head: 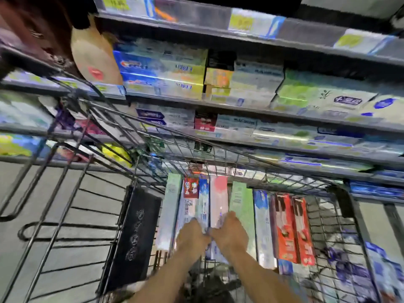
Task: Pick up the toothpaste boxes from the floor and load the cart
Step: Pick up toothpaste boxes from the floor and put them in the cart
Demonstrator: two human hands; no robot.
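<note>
A black wire cart (pixel 220 149) fills the lower middle of the blurred view. Several toothpaste boxes lie side by side in its basket: a pale green one (pixel 169 206), a pink and white one (pixel 218 200), a green one (pixel 242 204), a light blue one (pixel 262 224) and two red ones (pixel 293 228). Both of my hands reach down into the basket. My left hand (pixel 192 237) and my right hand (pixel 229 232) grip the near end of a white and blue box (pixel 203 206) in the middle of the row. A black box (pixel 135 235) stands along the cart's left wall.
Store shelves (pixel 240 106) packed with toothpaste boxes run across the top and right, right behind the cart. Grey tiled floor (pixel 50 215) shows through the cart's left side. A brown paper bag (pixel 96 53) hangs at the upper left.
</note>
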